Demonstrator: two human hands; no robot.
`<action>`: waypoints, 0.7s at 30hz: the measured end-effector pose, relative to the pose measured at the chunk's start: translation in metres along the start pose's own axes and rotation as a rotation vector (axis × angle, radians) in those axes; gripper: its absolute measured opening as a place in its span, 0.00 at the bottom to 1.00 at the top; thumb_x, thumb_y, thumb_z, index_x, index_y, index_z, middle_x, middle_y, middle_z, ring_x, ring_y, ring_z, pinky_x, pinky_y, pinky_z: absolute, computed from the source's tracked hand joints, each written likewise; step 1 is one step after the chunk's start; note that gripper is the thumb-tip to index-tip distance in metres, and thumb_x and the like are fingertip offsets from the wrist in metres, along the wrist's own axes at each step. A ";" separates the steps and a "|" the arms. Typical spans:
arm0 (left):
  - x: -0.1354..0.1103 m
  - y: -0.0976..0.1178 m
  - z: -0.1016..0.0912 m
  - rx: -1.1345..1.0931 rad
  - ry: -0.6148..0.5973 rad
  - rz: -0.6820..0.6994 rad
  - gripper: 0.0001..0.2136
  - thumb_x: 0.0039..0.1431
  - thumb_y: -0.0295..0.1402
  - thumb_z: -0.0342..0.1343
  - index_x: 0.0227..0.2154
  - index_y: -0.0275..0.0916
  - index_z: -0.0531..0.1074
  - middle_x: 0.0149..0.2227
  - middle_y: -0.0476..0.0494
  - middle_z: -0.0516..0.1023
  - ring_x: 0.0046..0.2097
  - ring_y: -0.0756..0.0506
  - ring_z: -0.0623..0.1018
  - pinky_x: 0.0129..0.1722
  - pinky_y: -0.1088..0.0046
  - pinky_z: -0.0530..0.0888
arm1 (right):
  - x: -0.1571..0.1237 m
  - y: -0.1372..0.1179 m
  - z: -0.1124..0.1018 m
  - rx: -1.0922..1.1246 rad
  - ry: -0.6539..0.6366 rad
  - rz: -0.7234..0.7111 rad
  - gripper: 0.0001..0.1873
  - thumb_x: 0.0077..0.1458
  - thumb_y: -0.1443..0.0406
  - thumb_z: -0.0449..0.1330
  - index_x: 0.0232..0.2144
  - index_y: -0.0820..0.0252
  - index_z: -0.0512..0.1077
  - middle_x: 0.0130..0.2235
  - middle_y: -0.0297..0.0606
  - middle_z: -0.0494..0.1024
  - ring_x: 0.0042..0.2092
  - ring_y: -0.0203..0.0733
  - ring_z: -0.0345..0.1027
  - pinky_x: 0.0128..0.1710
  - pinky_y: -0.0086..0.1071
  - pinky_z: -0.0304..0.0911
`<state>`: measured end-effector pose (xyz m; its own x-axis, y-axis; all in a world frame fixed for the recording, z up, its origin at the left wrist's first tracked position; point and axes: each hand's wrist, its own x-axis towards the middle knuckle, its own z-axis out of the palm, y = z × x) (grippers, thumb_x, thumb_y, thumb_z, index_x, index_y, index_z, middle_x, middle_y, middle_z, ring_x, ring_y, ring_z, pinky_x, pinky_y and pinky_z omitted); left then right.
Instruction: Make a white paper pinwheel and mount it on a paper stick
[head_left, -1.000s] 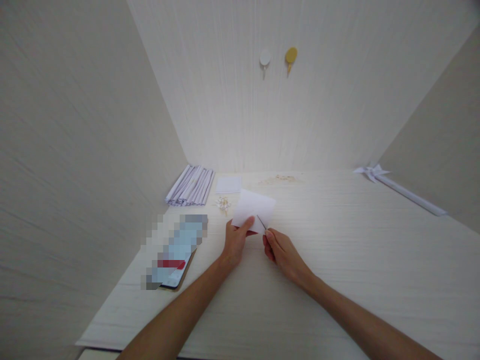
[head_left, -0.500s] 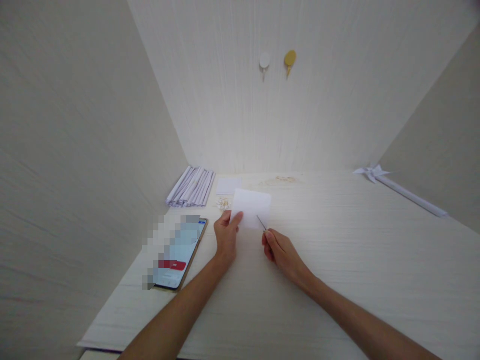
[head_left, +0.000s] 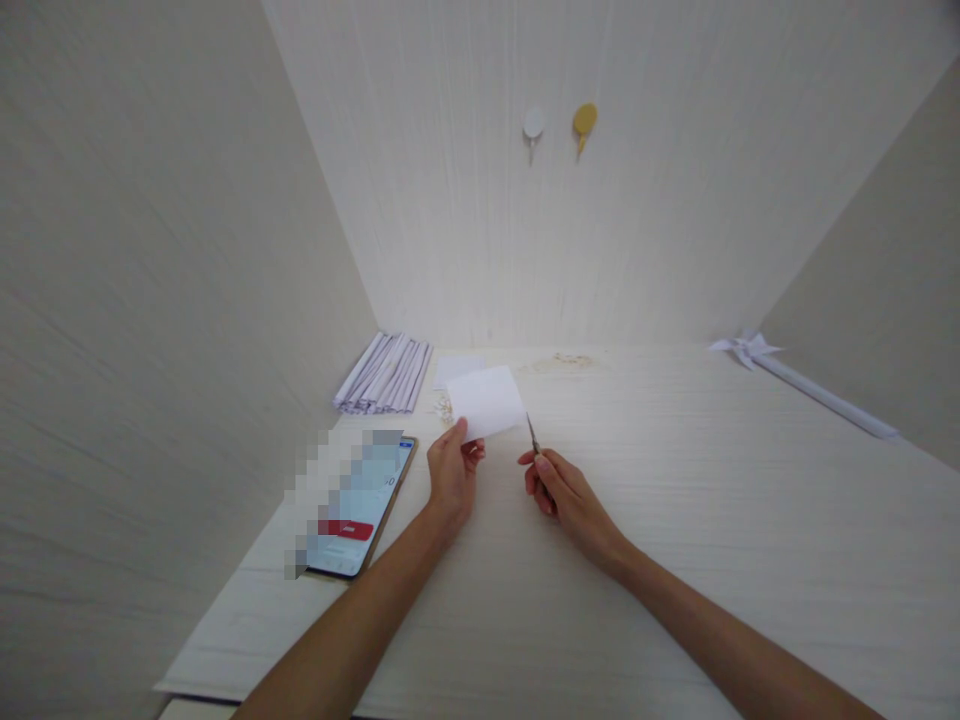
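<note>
Pinched at its lower edge, a square white sheet of paper [head_left: 489, 402] is in my left hand [head_left: 451, 472], raised a little above the table. My right hand [head_left: 556, 490] is closed round a small pair of scissors [head_left: 532, 433], whose slim dark blades point up and away from me. The blade tips are close to the paper's right corner; whether they touch it I cannot tell. Most of the scissors' handle is hidden by my fingers. Behind the held sheet lies another white paper piece [head_left: 456, 370], partly covered by it.
A bundle of rolled paper sticks [head_left: 384, 375] lies at the back left. In front of it is a phone [head_left: 360, 510]. Small scraps [head_left: 443, 408] sit by the held paper. At the right wall lies a paper pinwheel [head_left: 748, 348] on a rolled stick [head_left: 825, 398]. Two hooks [head_left: 585, 120] are on the back wall.
The paper has turned and shifted left in my left hand. The scissors, in front of the paper before, now point more upright beside its right edge.
</note>
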<state>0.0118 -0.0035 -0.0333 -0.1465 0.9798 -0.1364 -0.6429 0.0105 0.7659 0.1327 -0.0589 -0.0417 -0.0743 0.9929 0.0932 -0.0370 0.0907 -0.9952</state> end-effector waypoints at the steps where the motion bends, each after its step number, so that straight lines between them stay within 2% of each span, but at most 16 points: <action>1: 0.000 0.001 0.001 -0.038 0.011 -0.008 0.03 0.41 0.27 0.55 0.19 0.32 0.67 0.17 0.52 0.69 0.17 0.57 0.68 0.17 0.84 0.65 | 0.000 0.000 0.000 0.034 -0.010 -0.002 0.13 0.52 0.57 0.45 0.31 0.62 0.62 0.20 0.29 0.62 0.18 0.27 0.48 0.15 0.23 0.44; 5: 0.001 0.002 0.002 -0.091 -0.027 -0.020 0.02 0.40 0.20 0.53 0.20 0.32 0.68 0.23 0.50 0.72 0.25 0.55 0.73 0.25 0.84 0.70 | 0.000 0.001 0.002 0.223 -0.051 0.050 0.12 0.51 0.58 0.48 0.30 0.62 0.63 0.21 0.31 0.66 0.19 0.28 0.49 0.16 0.23 0.43; 12: -0.004 -0.001 0.002 0.069 -0.085 -0.059 0.03 0.39 0.24 0.57 0.21 0.31 0.68 0.20 0.49 0.73 0.27 0.50 0.76 0.26 0.80 0.71 | 0.001 0.004 0.001 0.545 -0.198 0.247 0.13 0.50 0.58 0.50 0.26 0.63 0.63 0.18 0.32 0.68 0.15 0.25 0.50 0.13 0.22 0.40; 17: -0.007 -0.003 0.002 0.147 -0.134 -0.054 0.04 0.39 0.26 0.57 0.22 0.31 0.69 0.21 0.47 0.74 0.28 0.49 0.76 0.25 0.80 0.70 | 0.002 0.005 0.000 0.592 -0.216 0.266 0.12 0.49 0.58 0.50 0.26 0.63 0.64 0.17 0.31 0.67 0.13 0.25 0.50 0.12 0.21 0.40; 21: -0.007 -0.004 0.002 0.165 -0.119 -0.068 0.05 0.38 0.26 0.57 0.22 0.31 0.70 0.21 0.47 0.74 0.27 0.50 0.75 0.24 0.81 0.69 | 0.001 0.004 0.001 0.594 -0.210 0.267 0.12 0.48 0.59 0.51 0.26 0.63 0.64 0.15 0.29 0.66 0.12 0.25 0.49 0.11 0.20 0.41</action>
<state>0.0168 -0.0097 -0.0340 -0.0110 0.9923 -0.1237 -0.5154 0.1004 0.8511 0.1318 -0.0571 -0.0458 -0.3461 0.9339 -0.0895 -0.5269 -0.2724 -0.8051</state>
